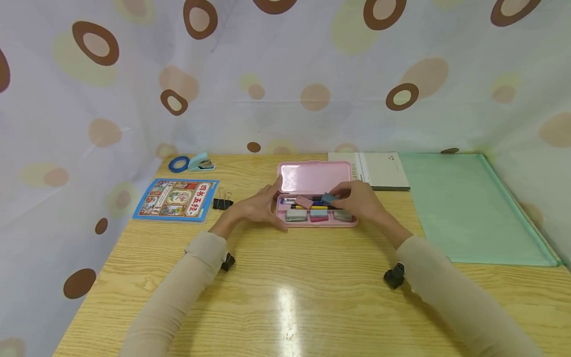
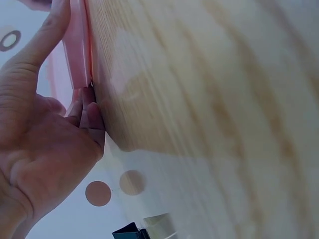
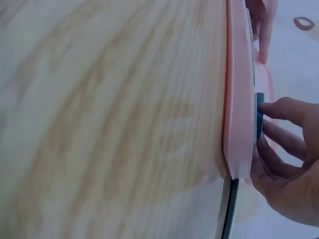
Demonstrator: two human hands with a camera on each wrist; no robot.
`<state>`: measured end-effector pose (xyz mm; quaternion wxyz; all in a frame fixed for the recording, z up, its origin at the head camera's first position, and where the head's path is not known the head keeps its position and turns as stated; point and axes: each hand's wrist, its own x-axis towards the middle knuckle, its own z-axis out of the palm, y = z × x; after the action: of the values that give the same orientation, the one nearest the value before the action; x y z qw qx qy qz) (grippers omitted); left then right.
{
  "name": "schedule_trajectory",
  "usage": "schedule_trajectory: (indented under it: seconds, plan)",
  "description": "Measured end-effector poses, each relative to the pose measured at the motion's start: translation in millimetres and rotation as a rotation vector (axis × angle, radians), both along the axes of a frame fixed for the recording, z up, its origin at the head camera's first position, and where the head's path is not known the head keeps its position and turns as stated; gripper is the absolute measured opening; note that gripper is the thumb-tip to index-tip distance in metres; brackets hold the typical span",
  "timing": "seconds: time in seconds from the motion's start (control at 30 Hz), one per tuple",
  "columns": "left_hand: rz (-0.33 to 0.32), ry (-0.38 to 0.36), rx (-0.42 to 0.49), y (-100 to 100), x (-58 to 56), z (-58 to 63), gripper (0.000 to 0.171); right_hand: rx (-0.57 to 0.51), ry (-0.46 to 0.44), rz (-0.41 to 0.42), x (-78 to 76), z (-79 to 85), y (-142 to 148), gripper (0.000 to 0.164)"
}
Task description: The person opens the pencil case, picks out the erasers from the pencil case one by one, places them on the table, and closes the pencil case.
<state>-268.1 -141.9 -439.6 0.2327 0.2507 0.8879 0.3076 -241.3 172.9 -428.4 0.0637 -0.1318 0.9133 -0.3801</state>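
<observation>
A pink pencil case [image 1: 321,224] lies with its lid [image 1: 315,178] raised at the back. My left hand [image 1: 258,206] holds its left end, thumb at the front corner and fingers toward the lid. Between the thumb and fingers of my right hand [image 1: 360,201] is a blue block-shaped eraser [image 3: 259,115], pinched just over the case's right part. Pens and a yellow pencil [image 1: 300,207] lie in the rear compartment, with a pink eraser [image 1: 304,202] on top. Along the front, small compartments hold several block-like pieces, including a grey one [image 1: 296,215].
Left of the case are a black binder clip [image 1: 222,200], a blue picture book [image 1: 176,200], a blue tape roll [image 1: 179,164] and a light-blue stapler [image 1: 201,162]. Behind the case lie notebooks [image 1: 382,171]. A translucent green mat [image 1: 482,213] covers the table's right side.
</observation>
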Motion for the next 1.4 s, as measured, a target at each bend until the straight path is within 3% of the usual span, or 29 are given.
schedule_trajectory:
  seconds: [0.27, 0.47, 0.7, 0.9, 1.17, 1.4]
  plan:
    - [-0.003, -0.004, 0.000, 0.7, -1.9, 0.3, 0.147, -0.066, -0.031, -0.049, -0.1, 9.4, 32.0, 0.032]
    - [0.002, -0.010, -0.006, 0.8, -1.7, 2.7, 0.147, -0.005, -0.009, -0.095, 0.3, 14.2, 56.7, 0.035]
    - [-0.009, -0.006, -0.015, -0.1, -2.2, 3.7, 0.146, 0.061, -0.001, -0.098, -4.2, 5.6, 78.8, 0.033]
    - [-0.012, 0.003, -0.032, -0.5, -2.0, 3.9, 0.145, 0.107, -0.036, -0.079, -5.3, 1.6, 83.8, 0.032]
    - [-0.013, -0.006, -0.030, -0.8, -2.5, 3.3, 0.144, 0.130, -0.015, -0.045, -10.4, -1.5, 86.4, 0.027]
    - [-0.009, -0.006, -0.037, -1.1, -2.8, 3.4, 0.142, 0.080, 0.000, -0.058, -11.6, -2.0, 83.6, 0.030]
